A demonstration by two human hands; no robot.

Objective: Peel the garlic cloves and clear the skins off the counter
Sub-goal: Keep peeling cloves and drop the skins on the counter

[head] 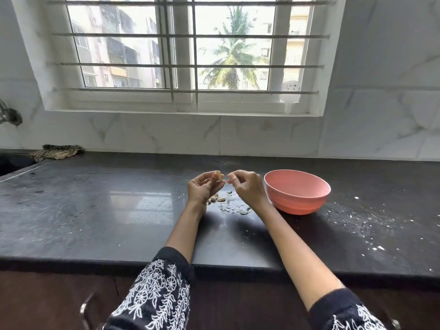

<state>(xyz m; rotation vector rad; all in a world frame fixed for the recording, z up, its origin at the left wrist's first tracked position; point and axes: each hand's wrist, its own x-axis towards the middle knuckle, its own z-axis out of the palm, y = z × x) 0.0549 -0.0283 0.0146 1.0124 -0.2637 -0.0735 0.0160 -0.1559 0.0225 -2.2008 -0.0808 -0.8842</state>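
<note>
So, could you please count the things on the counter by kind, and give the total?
Pink bowl: 1
Striped cloth, at the far left edge: 1
Garlic clove held in the left hand: 1
Small heap of garlic cloves on the counter: 1 heap, cloves too small to count
Patch of loose skins: 1
Total: 5

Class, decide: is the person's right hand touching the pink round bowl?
Apart. The head view shows dark counter between the right hand and the pink round bowl.

No text, label, brand, number or sign can be read anywhere here.
</note>
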